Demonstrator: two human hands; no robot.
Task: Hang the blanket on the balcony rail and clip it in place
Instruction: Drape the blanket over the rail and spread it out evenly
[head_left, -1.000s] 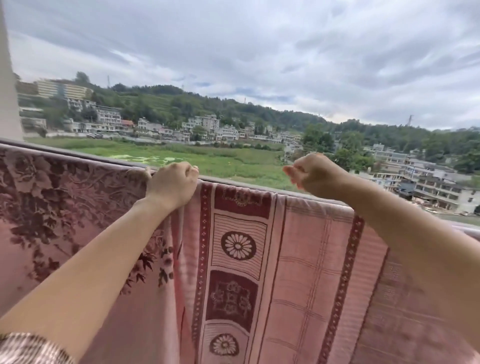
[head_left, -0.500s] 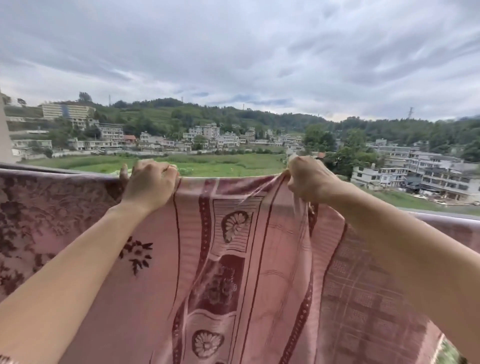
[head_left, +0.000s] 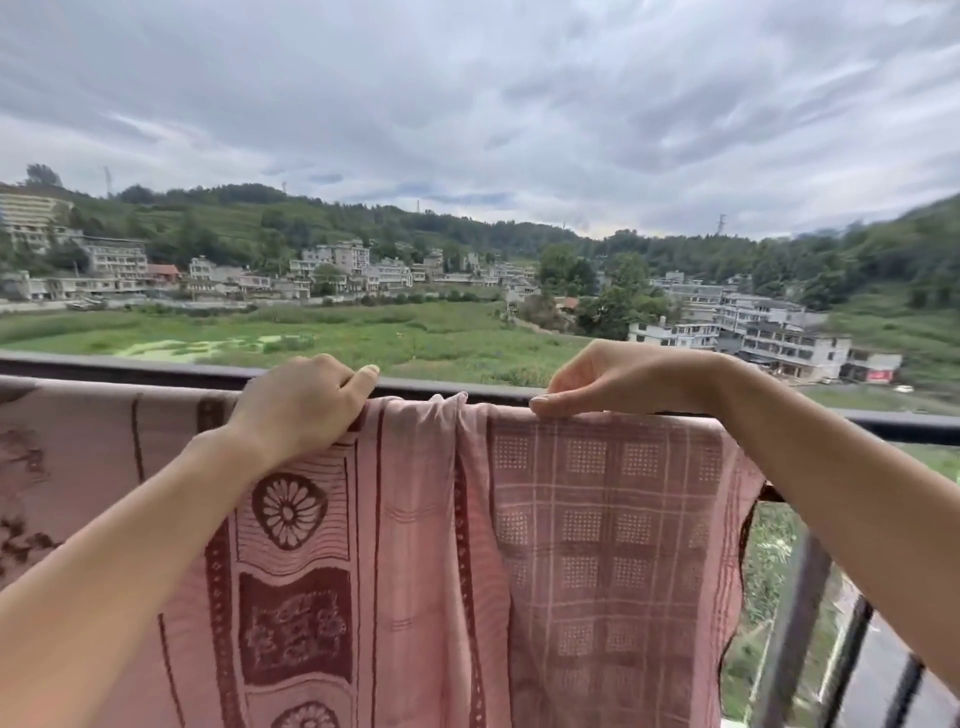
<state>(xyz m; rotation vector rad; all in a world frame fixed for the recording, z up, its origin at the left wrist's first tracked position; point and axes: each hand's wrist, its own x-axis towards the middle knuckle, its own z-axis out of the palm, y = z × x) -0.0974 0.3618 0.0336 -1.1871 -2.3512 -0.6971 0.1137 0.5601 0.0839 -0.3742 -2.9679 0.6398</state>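
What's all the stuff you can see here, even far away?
blanket: one, pink with dark red patterns, draped over the rail
flowery cloth: one, pink with dark flowers, on the rail, far left
rail: one, dark, across the middle
bars: several, dark, under the rail, lower right
field: one, green, beyond the rail
buildings: many, mostly white and grey, around the field
hills: green, wooded, behind the buildings
sky: grey, cloudy, top
left hand: one, grips the blanket's top edge
right hand: one, pinches the blanket's top edge
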